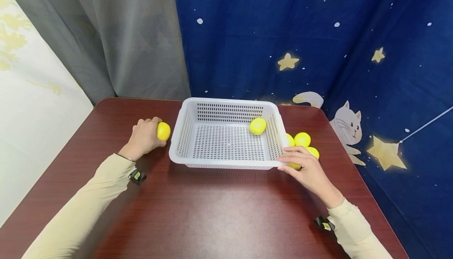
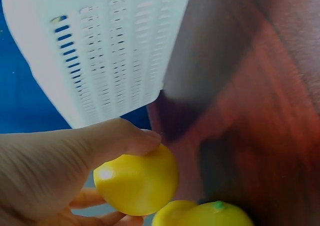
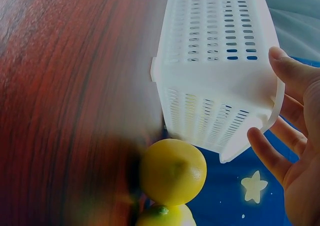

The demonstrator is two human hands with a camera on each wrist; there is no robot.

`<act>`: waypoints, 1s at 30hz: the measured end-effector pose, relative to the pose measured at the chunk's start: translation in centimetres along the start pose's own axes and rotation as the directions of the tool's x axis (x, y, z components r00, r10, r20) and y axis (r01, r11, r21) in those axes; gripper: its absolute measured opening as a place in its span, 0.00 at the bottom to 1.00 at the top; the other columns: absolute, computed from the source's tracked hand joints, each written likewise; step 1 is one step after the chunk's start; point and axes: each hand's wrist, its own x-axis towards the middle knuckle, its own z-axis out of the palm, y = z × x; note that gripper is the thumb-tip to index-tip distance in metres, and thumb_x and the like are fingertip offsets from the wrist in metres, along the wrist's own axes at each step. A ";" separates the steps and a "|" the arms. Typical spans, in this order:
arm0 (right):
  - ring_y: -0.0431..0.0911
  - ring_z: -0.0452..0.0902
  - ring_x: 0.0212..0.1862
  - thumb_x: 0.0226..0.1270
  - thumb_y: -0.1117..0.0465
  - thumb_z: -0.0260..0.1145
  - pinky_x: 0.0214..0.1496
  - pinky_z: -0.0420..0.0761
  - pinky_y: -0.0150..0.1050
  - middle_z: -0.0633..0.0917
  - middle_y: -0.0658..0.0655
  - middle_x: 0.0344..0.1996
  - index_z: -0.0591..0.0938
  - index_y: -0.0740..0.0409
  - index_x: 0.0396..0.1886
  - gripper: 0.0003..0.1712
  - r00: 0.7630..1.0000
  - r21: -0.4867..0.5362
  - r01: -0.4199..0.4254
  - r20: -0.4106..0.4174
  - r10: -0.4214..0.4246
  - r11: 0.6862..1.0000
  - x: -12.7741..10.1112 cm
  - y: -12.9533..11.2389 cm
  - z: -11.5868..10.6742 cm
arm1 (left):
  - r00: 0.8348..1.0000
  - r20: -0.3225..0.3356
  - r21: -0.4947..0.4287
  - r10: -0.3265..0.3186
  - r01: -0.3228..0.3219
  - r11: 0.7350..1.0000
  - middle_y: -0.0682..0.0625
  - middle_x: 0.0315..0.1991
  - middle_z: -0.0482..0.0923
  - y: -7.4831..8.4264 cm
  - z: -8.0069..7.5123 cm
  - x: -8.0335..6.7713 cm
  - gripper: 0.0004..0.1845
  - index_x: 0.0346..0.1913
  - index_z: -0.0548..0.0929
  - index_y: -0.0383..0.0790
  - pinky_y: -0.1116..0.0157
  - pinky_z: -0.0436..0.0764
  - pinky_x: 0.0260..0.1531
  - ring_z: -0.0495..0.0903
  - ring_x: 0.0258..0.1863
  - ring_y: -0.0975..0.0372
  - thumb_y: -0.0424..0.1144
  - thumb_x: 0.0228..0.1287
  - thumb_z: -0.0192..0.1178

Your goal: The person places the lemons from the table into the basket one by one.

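Note:
A white perforated basket [image 1: 184,133] stands in the middle of a dark red table [image 1: 212,211]. One yellow lemon [image 1: 257,126] lies inside it at the far right. My left hand [image 1: 153,134] is left of the basket and grips a lemon [image 1: 164,131] on the table. In the left wrist view the thumb [image 2: 120,138] lies over that lemon [image 2: 136,183], and a second lemon [image 2: 202,215] sits just below it. My right hand [image 1: 285,163] rests with nearly straight fingers against the basket's near right corner [image 3: 250,131]. Several lemons [image 1: 302,139] lie beside it.
A blue curtain [image 1: 318,34] with stars and a cat hangs behind and to the right of the table. A grey curtain [image 1: 124,34] hangs at the back left. The table's rounded far corners are close behind the basket.

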 end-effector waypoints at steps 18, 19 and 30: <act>0.44 0.77 0.58 0.45 0.60 0.81 0.63 0.64 0.17 0.90 0.46 0.42 0.90 0.48 0.44 0.21 1.000 0.006 0.024 -0.016 -0.024 1.000 -0.1 0.2 0.1 | 0.995 -0.095 -0.004 0.025 -0.026 1.000 0.29 0.53 0.74 2.2 -4.1 1.8 0.40 0.64 0.69 0.29 0.41 0.70 0.43 0.70 0.47 0.38 0.44 0.50 0.71; 0.44 0.77 0.58 0.45 0.60 0.81 0.63 0.64 0.17 0.90 0.46 0.42 0.90 0.48 0.44 0.21 1.000 0.006 0.024 -0.017 -0.023 1.000 -0.1 0.2 0.1 | 0.995 -0.100 -0.004 0.028 -0.028 1.000 0.29 0.53 0.74 2.3 -4.3 2.0 0.40 0.64 0.69 0.29 0.41 0.69 0.43 0.70 0.47 0.38 0.44 0.50 0.71; 0.44 0.77 0.58 0.45 0.59 0.82 0.63 0.64 0.17 0.90 0.45 0.42 0.90 0.46 0.44 0.22 1.000 -0.002 0.015 -0.015 -0.015 1.000 -0.1 0.2 0.1 | 0.989 -0.138 -0.008 0.059 -0.060 0.998 0.31 0.54 0.78 4.2 -5.5 3.0 0.39 0.63 0.73 0.31 0.43 0.67 0.43 0.70 0.46 0.40 0.49 0.50 0.72</act>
